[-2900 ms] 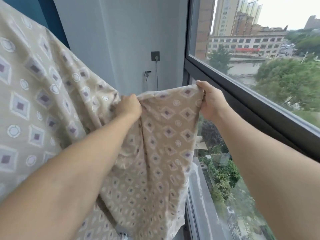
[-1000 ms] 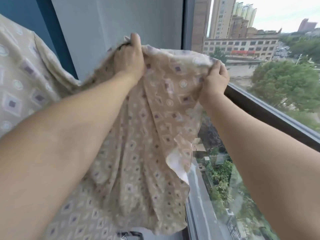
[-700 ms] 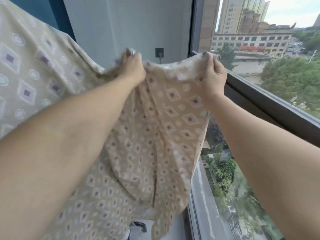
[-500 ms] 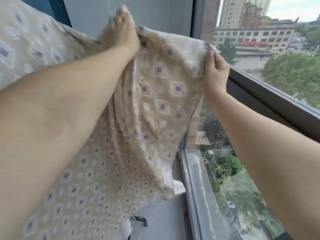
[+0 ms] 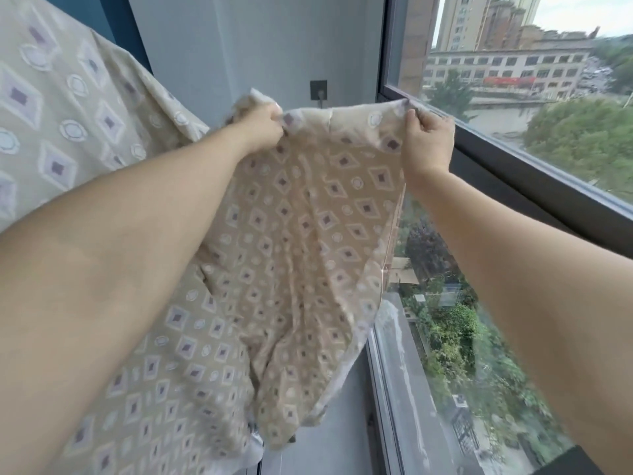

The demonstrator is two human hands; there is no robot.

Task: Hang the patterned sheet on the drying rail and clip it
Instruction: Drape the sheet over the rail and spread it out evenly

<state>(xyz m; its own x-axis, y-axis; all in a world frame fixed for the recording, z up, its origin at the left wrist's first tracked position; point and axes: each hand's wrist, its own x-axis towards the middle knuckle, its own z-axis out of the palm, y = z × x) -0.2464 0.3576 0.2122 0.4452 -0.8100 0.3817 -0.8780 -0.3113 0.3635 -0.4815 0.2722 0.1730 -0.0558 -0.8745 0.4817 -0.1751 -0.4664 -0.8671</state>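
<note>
The patterned sheet (image 5: 301, 234) is beige with purple diamonds and white circles. It hangs in front of me, its top edge stretched between both hands at chest height. My left hand (image 5: 258, 123) grips the edge on the left. My right hand (image 5: 428, 138) pinches the edge on the right, near the window frame. More of the sheet drapes high at the upper left and falls past my left arm to the floor. No drying rail or clip is in view.
A large window with a dark frame (image 5: 534, 186) runs along the right, showing buildings and trees far below. A grey wall (image 5: 260, 46) with a dark socket plate (image 5: 318, 90) stands straight ahead. The window sill (image 5: 387, 389) runs along the bottom right.
Both hands dropped from a raised position with the sheet edge and moved apart. The edge is now stretched flatter between them, and the socket on the wall shows again.
</note>
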